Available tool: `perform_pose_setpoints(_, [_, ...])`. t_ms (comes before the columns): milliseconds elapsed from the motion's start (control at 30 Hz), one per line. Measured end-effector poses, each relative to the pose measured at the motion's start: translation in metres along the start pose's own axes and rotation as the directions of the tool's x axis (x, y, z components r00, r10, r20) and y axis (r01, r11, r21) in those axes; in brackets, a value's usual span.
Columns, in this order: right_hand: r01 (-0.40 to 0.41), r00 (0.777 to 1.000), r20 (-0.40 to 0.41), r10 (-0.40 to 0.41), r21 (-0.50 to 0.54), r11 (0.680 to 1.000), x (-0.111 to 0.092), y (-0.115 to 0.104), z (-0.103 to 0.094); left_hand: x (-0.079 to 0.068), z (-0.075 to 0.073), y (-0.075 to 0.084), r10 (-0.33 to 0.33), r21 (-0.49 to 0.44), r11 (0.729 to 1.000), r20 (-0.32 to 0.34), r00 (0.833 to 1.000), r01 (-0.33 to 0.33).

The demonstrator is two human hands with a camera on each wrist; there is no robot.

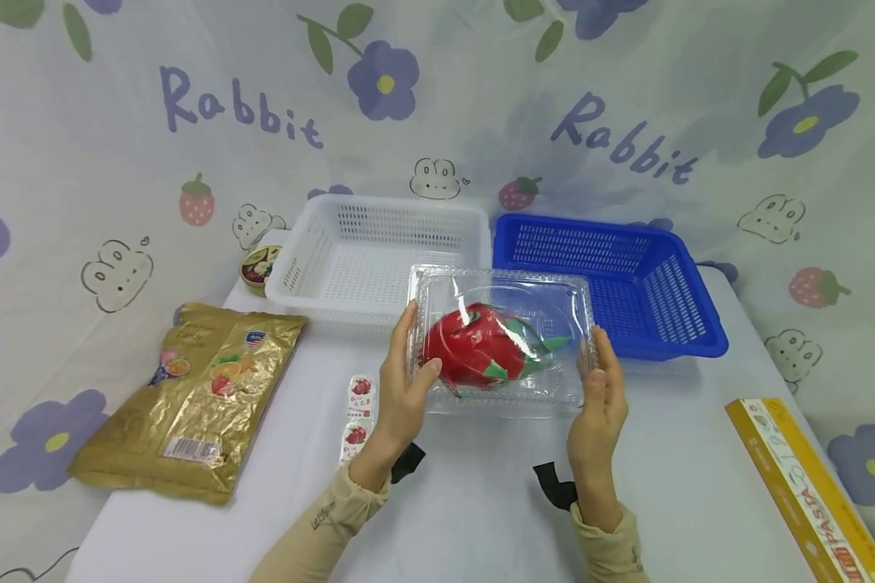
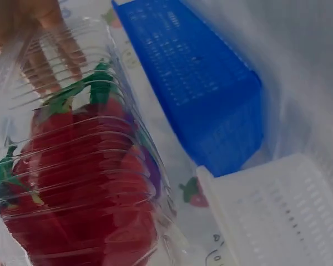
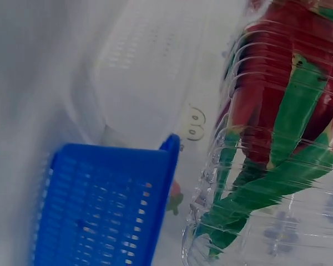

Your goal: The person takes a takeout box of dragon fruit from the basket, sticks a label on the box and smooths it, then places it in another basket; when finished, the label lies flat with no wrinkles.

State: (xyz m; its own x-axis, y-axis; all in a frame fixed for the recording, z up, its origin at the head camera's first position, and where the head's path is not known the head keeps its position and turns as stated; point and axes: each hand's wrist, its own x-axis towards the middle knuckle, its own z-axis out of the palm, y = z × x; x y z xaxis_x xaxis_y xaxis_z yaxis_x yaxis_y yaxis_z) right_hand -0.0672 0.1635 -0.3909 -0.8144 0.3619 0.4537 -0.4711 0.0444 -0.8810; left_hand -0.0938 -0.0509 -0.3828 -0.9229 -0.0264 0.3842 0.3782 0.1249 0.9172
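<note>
A lidded clear plastic box point(image 1: 506, 283) is held up in front, with a red dragon fruit point(image 1: 474, 344) with green tips lying inside it. My left hand point(image 1: 403, 393) grips the box's left side, thumb over the near face. On the opposite side, my right hand point(image 1: 599, 413) holds the box the same way. Through the ribbed wall, the left wrist view shows the dragon fruit point(image 2: 83, 194) close up, with other fingers point(image 2: 55, 50) behind the far end. Green leaf-like tips of the fruit point(image 3: 266, 188) show in the right wrist view.
Behind the box stand a white basket point(image 1: 379, 308) and a blue basket point(image 1: 605, 344). A gold bag point(image 1: 197, 397) lies at left, a small round tub point(image 1: 258, 269) behind it. Dragon fruit stickers point(image 1: 360, 413) lie near my left wrist. A yellow pasta box point(image 1: 809, 494) lies at right.
</note>
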Motion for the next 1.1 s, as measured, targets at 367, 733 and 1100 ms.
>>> perform_pose_setpoints(367, [0.111, 0.991, 0.105, -0.085, -0.284, 0.952, -0.025, 0.005, -0.002, -0.028, -0.007, -0.021, 0.173, 0.194, 0.966, 0.003, 0.985, -0.17])
perform_pose_setpoints(733, [0.119, 0.985, 0.157, -0.072, -0.317, 0.941, -0.053, 0.011, -0.004, -0.051, -0.023, -0.021, 0.061, 0.324, 0.943, 0.073, 0.995, -0.082])
perform_pose_setpoints(1100, [0.015, 0.989, 0.138, 0.047, -0.417, 0.909, -0.074, 0.016, -0.005, -0.063, -0.032, -0.029, -0.046, 0.41, 0.912, 0.154, 0.987, -0.021])
